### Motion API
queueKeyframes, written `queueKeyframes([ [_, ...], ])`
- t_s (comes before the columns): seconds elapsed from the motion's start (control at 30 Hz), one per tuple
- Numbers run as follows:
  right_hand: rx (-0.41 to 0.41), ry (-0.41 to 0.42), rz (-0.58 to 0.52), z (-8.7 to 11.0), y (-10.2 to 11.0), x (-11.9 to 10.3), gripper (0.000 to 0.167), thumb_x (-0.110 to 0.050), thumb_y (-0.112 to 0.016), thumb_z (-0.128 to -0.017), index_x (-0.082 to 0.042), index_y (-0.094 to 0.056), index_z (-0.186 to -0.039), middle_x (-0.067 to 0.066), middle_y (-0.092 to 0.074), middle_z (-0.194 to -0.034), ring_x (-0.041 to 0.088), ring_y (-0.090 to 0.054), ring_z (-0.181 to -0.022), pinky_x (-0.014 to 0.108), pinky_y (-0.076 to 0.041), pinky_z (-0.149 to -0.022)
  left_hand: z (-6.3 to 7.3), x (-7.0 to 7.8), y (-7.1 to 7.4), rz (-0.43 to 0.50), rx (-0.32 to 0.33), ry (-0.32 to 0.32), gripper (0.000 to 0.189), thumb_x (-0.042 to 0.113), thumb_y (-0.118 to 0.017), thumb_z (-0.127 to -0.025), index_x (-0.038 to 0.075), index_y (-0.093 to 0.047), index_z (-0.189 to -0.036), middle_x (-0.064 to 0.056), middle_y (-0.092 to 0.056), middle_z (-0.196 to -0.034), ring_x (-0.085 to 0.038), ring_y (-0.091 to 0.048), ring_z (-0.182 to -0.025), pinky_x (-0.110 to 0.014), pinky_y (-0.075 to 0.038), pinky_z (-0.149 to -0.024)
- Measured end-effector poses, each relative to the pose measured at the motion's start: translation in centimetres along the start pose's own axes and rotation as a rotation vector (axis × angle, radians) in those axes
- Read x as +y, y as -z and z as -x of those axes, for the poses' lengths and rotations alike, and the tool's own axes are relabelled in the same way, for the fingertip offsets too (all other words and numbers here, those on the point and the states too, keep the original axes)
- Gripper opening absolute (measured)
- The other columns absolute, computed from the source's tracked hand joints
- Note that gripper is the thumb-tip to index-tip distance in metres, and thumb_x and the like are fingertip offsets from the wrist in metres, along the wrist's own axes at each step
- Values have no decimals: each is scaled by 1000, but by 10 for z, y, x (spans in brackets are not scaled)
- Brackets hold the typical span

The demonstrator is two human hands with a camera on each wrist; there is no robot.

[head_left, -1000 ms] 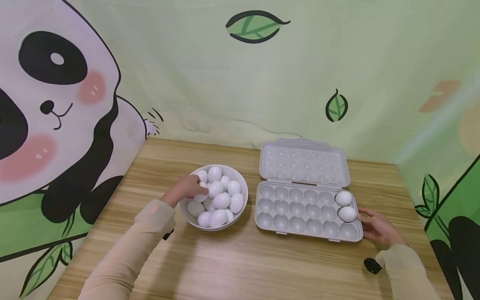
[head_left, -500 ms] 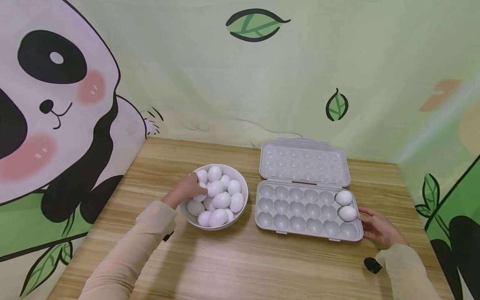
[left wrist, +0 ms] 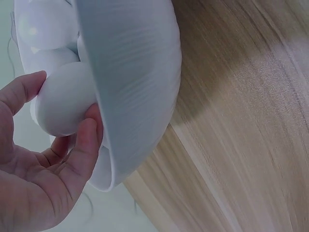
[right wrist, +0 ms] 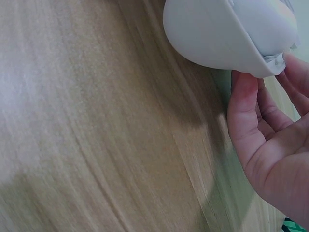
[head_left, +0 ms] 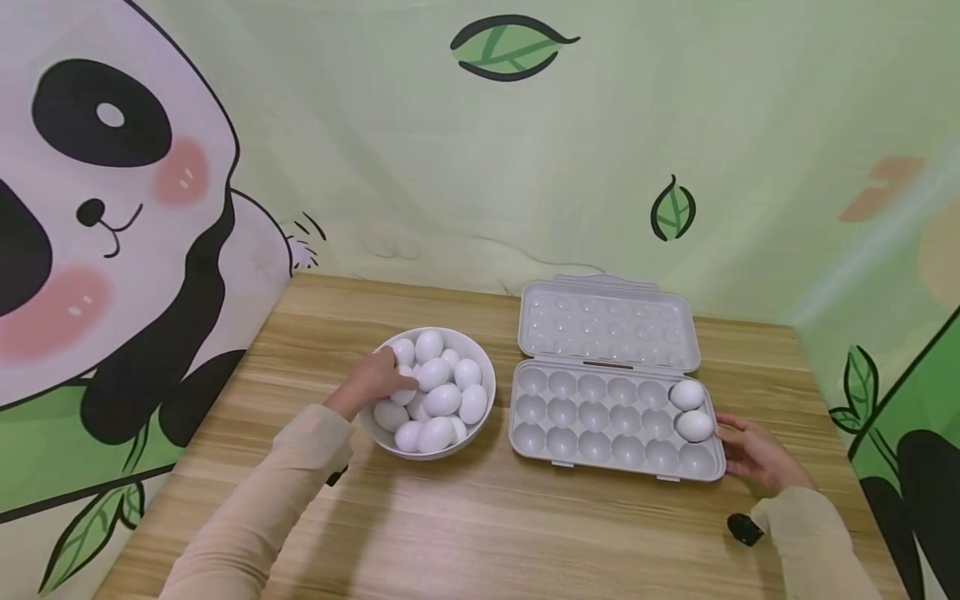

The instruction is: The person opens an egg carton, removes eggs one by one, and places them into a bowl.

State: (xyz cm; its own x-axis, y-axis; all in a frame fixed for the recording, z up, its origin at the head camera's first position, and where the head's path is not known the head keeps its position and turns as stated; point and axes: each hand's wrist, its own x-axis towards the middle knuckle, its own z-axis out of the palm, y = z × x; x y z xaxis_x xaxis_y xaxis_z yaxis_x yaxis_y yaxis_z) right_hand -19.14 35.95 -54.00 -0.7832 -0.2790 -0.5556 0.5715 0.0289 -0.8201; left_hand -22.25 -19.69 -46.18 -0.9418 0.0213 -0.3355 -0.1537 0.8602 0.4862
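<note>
At the left side of a white bowl [left wrist: 140, 82] heaped with several white eggs, my left hand [head_left: 375, 380] pinches one egg [left wrist: 65, 99] between thumb and fingers. The egg sits inside the rim, among the others. Over to the right, a light grey plastic egg tray [head_left: 615, 472] lies with its hinged lid [head_left: 607, 323] folded back. Two eggs, the rear one [head_left: 687, 395] and the middle one [head_left: 695, 426], fill cups in its rightmost column. My right hand [head_left: 765, 460] grips the tray's right end, thumb at the rim and fingers below in the right wrist view.
Everything stands on a wood-grain table [head_left: 480, 533]. Behind it hangs a pale green cloth [head_left: 375, 167] printed with a panda and leaves. A strip of bare tabletop separates bowl and tray.
Both hands stay almost in place. The egg beside my left fingertips has shifted slightly in the bowl. The tray and its two eggs have not moved.
</note>
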Motion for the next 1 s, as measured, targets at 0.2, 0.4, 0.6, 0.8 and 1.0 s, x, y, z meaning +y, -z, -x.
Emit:
queueKeyframes([
  [0.2,0,5,-10,0,0,0,15,-22,-50,-89,-37,-50,-91,-11,-60,-85,7,-58,-79,29,-50,-70,1,1,-1,37,-5,13,40,33,-65,-75,2,-44,-89,-7,-48,-77,-16,-50,-63,-22,-42,-53],
  [0.4,-7,4,-25,0,1,0,17,-22,-50,-89,-39,-52,-88,-11,-60,-85,7,-58,-79,29,-50,-70,2,2,0,34,-3,12,41,34,-65,-75,2,-44,-90,-6,-47,-76,-16,-51,-64,-22,-42,-53],
  [0.6,-2,1,-22,1,1,0,17,-22,-52,-88,-39,-52,-88,-11,-60,-84,7,-58,-79,29,-50,-70,1,8,6,-24,-3,23,48,40,-63,-75,0,-46,-97,-12,-52,-89,-22,-51,-78,-29,-44,-63],
  [0.8,-8,3,-22,1,0,0,19,-22,-51,-89,-40,-53,-87,-10,-60,-84,7,-58,-78,28,-50,-69,3,36,21,-71,71,-32,56,45,-61,-75,1,-48,-109,-13,-55,-103,-25,-51,-88,-34,-42,-70],
  [1.0,-16,7,-24,0,0,-1,16,-22,-50,-89,-38,-52,-89,-11,-60,-85,7,-58,-79,29,-50,-70,1,85,20,-89,124,-165,51,41,-60,-76,6,-51,-112,-10,-58,-105,-23,-54,-94,-35,-43,-74],
])
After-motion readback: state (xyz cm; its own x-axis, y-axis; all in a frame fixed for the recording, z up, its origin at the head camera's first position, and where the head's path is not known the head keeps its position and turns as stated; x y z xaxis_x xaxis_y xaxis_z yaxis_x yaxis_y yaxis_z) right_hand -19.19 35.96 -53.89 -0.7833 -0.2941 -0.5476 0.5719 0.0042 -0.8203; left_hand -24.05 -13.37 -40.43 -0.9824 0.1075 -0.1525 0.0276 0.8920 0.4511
